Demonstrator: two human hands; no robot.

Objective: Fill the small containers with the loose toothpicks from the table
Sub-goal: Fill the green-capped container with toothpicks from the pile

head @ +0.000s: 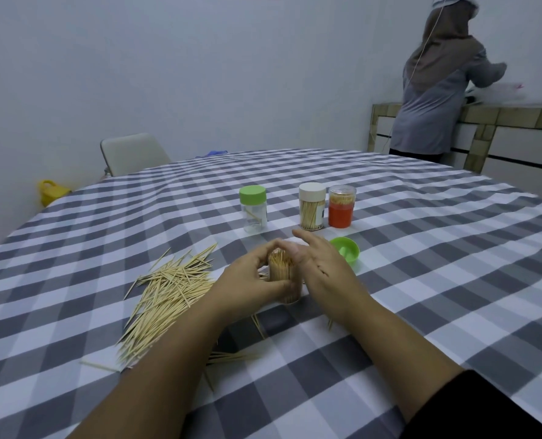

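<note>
Packing jar (284, 277) number three
Left hand (250, 280) grips it steady; right hand (318, 261), fingers straight, tamps the picks; lid (345, 250) waits just past them.

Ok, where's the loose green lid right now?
In the head view the green lid lies upside down on the checked tablecloth, just right of the right hand and in front of the orange container.

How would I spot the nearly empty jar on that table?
On the checked tablecloth, three capped jars stand in a row beyond the hands. It is the leftmost jar, apart from the other two, with a green cap and clear walls showing just a few toothpicks.
</note>
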